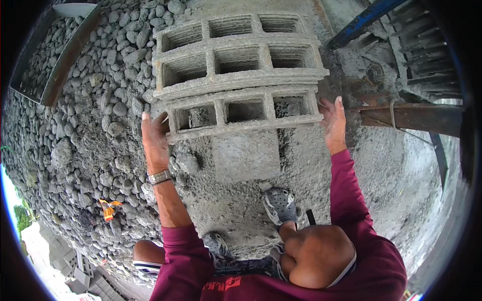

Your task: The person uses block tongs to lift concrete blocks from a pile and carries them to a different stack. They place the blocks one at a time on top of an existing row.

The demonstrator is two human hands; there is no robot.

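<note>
On the near side of the block stack (241, 82), the loose block (245, 124) lies lengthwise between our left hand (155, 144) and right hand (334, 125); we cannot tell whether they grip.

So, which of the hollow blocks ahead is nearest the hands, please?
The near block, with the left hand and right hand at its two ends; the other blocks ahead lie farther forward.

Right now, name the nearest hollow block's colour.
The nearest hollow block is grey, clearest in the head view.
</note>
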